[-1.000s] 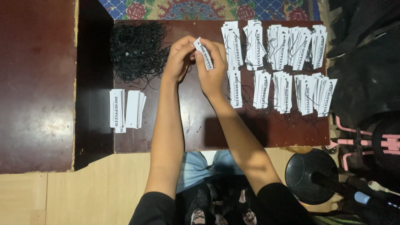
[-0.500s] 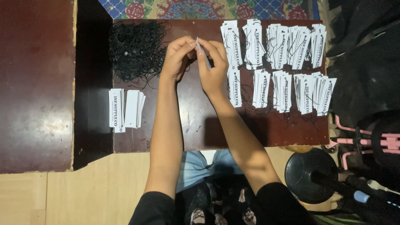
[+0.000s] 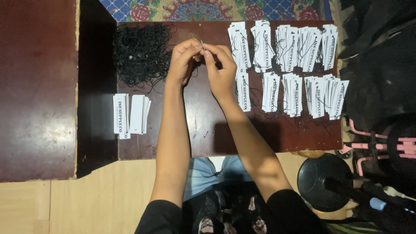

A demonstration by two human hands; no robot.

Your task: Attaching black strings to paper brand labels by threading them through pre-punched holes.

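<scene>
Toward the left of the frame my small stack of unstrung white tags (image 3: 130, 114) lies near the bench's (image 3: 225, 134) left edge, and just above it the heap of black string loops (image 3: 141, 54) sprawls at the upper left; I judge that a careless sweep of my forearm could drag loops off the heap or nudge that stack askew. At upper centre my left hand (image 3: 183, 60) is curled, fingertips pinched together on the tag (image 3: 202, 44) I hold edge-on, so only a sliver shows. My right hand (image 3: 220, 69) meets it, thumb and forefinger closed on the same tag, perhaps on a thread I cannot make out. If either pinch slackens, the tag could drop among the strung tags (image 3: 288, 65) laid in rows at the right.
</scene>
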